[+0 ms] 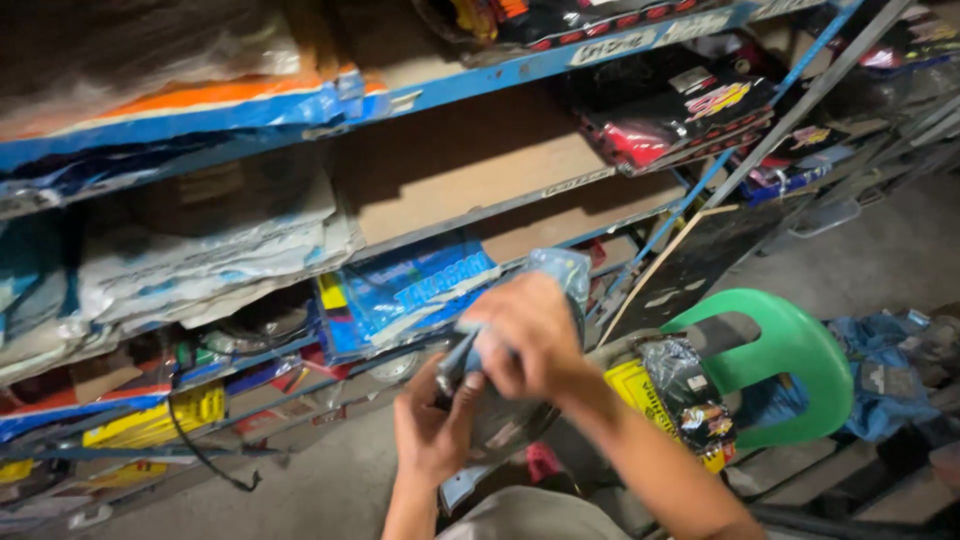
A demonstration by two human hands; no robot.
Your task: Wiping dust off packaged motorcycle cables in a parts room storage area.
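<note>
My left hand (432,428) grips the lower edge of a round part in clear plastic wrap (505,425), held in front of me. My right hand (525,338) is closed over the top of it and pinches a pale blue-grey wrapped piece (562,268) that sticks up above my fingers. Most of the part is hidden behind both hands.
A blue metal shelf rack (480,75) fills the left and middle, stacked with bagged goods, cardboard sheets (470,165) and blue packets (410,290). A green plastic chair (790,350) stands at the right with packaged items (690,400) beside it. A black cable (205,455) hangs over the concrete floor.
</note>
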